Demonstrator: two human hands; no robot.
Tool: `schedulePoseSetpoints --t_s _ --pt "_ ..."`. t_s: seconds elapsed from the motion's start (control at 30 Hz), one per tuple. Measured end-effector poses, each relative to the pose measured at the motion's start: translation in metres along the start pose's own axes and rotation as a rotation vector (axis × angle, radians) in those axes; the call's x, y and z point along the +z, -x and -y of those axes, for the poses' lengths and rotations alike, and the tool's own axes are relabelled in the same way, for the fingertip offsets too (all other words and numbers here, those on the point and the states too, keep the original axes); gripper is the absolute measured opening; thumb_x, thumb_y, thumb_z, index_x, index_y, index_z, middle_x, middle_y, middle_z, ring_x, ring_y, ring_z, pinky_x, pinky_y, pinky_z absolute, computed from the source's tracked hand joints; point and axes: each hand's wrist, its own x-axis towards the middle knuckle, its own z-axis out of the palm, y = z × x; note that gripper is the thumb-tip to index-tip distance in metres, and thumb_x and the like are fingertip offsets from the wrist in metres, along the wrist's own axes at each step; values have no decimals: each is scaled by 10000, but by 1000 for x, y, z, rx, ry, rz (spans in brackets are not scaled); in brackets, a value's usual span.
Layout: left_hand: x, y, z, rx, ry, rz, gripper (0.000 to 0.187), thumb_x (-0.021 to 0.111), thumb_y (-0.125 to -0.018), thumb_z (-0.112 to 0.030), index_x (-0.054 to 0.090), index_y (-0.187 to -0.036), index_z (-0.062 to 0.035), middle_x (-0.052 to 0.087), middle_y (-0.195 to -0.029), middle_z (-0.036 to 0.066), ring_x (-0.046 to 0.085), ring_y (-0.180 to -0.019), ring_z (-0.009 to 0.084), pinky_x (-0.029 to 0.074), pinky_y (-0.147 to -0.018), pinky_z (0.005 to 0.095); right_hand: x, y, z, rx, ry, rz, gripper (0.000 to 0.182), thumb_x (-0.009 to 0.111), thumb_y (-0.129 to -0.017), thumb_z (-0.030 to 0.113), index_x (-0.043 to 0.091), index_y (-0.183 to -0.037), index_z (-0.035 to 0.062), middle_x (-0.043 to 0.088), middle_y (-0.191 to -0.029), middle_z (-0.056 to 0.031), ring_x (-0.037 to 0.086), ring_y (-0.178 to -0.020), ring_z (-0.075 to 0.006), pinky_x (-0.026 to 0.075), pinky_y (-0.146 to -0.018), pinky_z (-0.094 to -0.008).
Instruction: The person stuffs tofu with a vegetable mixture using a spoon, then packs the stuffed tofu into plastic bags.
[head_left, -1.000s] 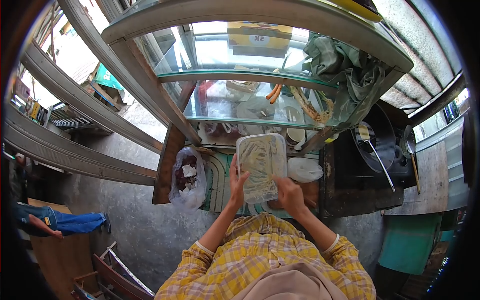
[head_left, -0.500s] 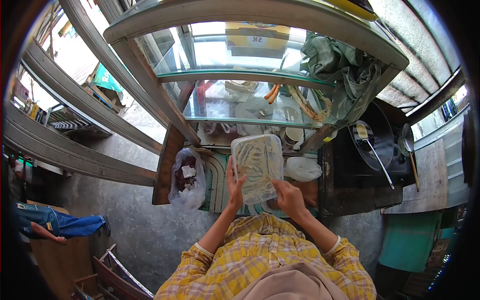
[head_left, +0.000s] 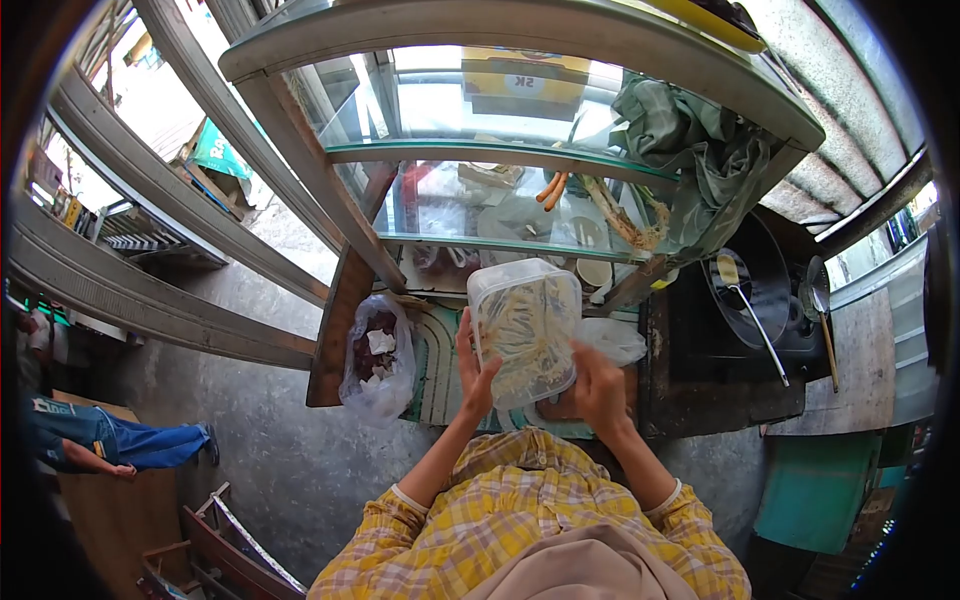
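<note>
A clear rectangular plastic container is tilted in front of me, its inside smeared with a pale tan, crumbly residue. My left hand grips its left side, thumb along the near wall and fingers around the outside. At the container's right edge is my right hand, fingers curled together and slightly blurred. Whether it pinches something small, I cannot make out. Below the container lies a green patterned mat, and a white plastic bag is behind my right hand.
A plastic bag with dark contents and white pieces sits left. The glass display case rises ahead, with a grey-green cloth on it. To the right, a wok with a long-handled utensil sits on the stove. A person is far left.
My right hand has moved from inside the container to its right edge. The container has tilted and shifted slightly right, with my left hand still on it.
</note>
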Motion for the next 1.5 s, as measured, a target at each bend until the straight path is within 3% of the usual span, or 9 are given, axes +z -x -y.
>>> schedulePoseSetpoints --t_s 0.23,0.43,0.53,0.63,0.83,0.93,1.03,1.23,1.5 --pt "0 -2 -4 -34 109 20 922 622 -765 -319 103 -1494 -100 202 -1479 107 285 -1327 256 302 -1055 417 5 25 14 -62 25 227 363 543 -797 -32 567 -1155 28 595 -817 -150 594 -671 -357 473 -532 -426" --pt "7 -1 -9 43 -8 -8 924 620 -765 -315 98 -1491 -85 204 -1481 115 282 -1333 265 273 -1073 413 -12 -11 20 15 -50 -121 276 547 -818 -61 609 -1081 -4 611 -805 -193 613 -699 -379 487 -599 -379" --pt "14 0 -15 47 69 -5 925 623 -766 -321 97 -1490 -86 206 -1478 115 282 -1331 264 274 -1071 410 -6 2 17 -59 15 -67 366 549 -798 -53 568 -1157 16 577 -771 -163 589 -668 -362 470 -532 -411" --pt "21 -3 -27 -9 202 -87 874 580 -738 -225 120 -1463 -60 325 -1387 150 359 -1270 281 316 -1037 399 4 24 21 -45 -63 121 375 548 -797 -62 569 -1164 12 568 -757 -165 586 -649 -355 461 -525 -414" --pt "19 -1 -16 84 10 2 938 622 -781 -358 78 -1490 -72 200 -1462 124 282 -1319 268 269 -1061 408 -22 -3 23 -42 5 -143 398 556 -798 -62 568 -1184 30 555 -736 -156 577 -608 -343 452 -505 -396" --pt "25 1 -23 103 32 26 934 616 -788 -378 80 -1489 -72 169 -1481 122 256 -1337 264 256 -1069 415 -20 3 16 -61 27 -136 381 543 -813 -64 573 -1181 32 551 -735 -150 572 -600 -339 453 -507 -382" --pt "22 0 -15 50 79 -15 931 613 -790 -379 80 -1489 -71 157 -1491 120 241 -1349 264 247 -1076 418 -13 24 16 -74 -18 46 353 527 -834 -68 581 -1170 25 542 -728 -146 558 -584 -327 448 -506 -364" --pt "22 6 -12 87 47 4 941 618 -783 -369 74 -1488 -65 150 -1498 119 243 -1350 269 252 -1078 412 -26 2 20 -72 -19 -160 405 548 -805 -65 573 -1193 51 540 -726 -151 560 -590 -337 457 -513 -389" --pt "28 1 -28 85 79 9 930 616 -793 -362 76 -1487 -59 160 -1488 119 240 -1345 267 245 -1076 412 -17 26 19 -117 -40 26 379 533 -823 -79 581 -1181 35 532 -715 -142 543 -567 -320 435 -488 -365"
